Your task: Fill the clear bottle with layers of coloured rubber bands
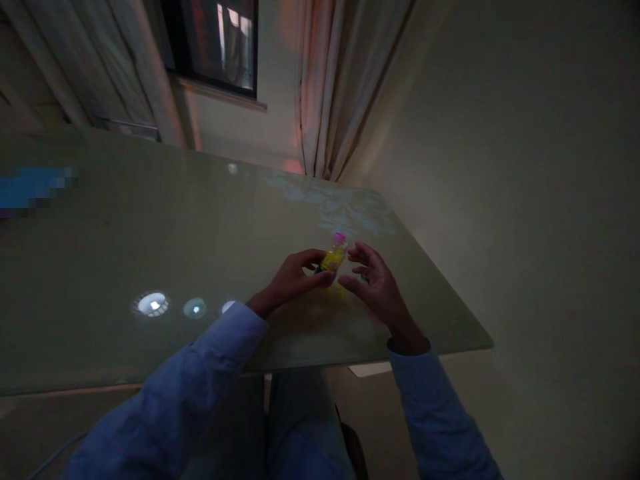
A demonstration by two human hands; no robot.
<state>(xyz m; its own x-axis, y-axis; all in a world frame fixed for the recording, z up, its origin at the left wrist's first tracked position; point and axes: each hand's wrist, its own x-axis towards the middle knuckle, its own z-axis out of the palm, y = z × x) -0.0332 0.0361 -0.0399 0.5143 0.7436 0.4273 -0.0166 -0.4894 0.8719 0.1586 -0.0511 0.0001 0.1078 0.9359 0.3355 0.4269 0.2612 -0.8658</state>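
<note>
A small clear bottle (334, 257) with yellow contents and a pink cap tilts above the glossy desk (200, 220), clamped between the left hand's (306, 275) fingers; just beside it, the right hand's (373, 277) fingers curve apart.

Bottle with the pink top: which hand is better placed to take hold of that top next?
Probably the right hand: it is open beside the bottle, seems to hold nothing, and its fingers are near the pink top. The left hand is holding the lower part.
</note>
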